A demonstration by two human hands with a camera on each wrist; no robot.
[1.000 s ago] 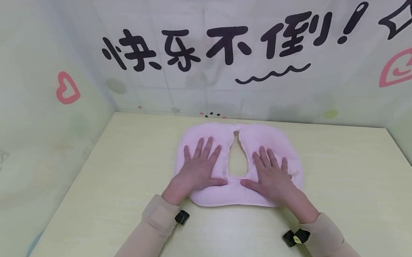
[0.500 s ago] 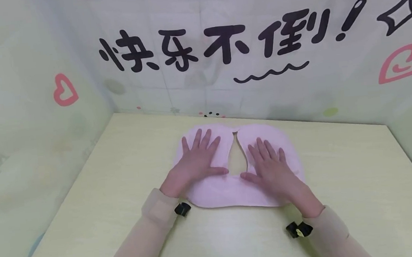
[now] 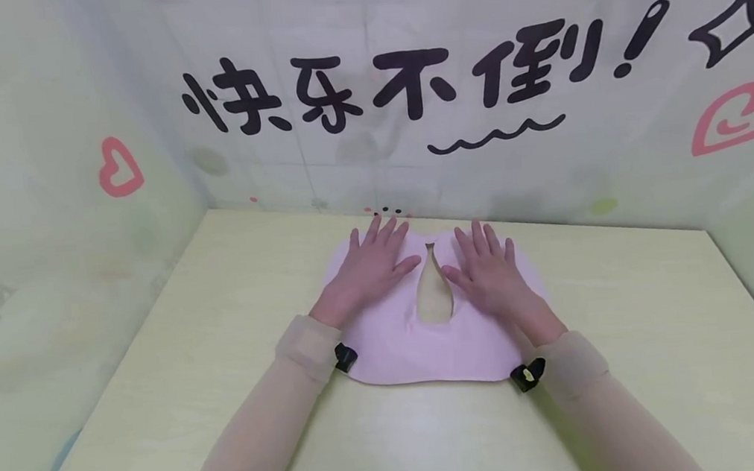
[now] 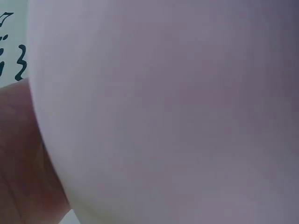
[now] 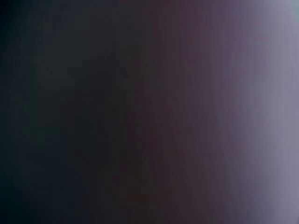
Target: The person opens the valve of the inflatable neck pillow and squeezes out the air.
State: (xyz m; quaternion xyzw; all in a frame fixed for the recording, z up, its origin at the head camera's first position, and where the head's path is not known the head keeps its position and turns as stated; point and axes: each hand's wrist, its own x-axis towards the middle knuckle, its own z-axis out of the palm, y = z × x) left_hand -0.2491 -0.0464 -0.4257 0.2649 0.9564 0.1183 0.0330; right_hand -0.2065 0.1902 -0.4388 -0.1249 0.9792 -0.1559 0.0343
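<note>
Both hands, left hand [image 3: 369, 267] & right hand [image 3: 487, 275], are pressing flat-fingered on the pink bib [image 3: 420, 344]. Prob. soft, light, floppy; best pinching the edge at 6 o'clock.

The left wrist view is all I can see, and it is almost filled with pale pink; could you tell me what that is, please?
Observer: It is a pink bib lying flat on a pale yellow table, seen in the head view.
Operator: Thank you. Where is the left hand?
Observer: The left hand rests palm down on the bib's left lobe, fingers straight and spread.
Operator: And the right hand?
Observer: The right hand lies flat on the right lobe in the same way; a neck opening shows bare table between the two hands.
Operator: Does either hand have a grip on the cloth?
Observer: No, both only press on it with straight fingers.
</note>
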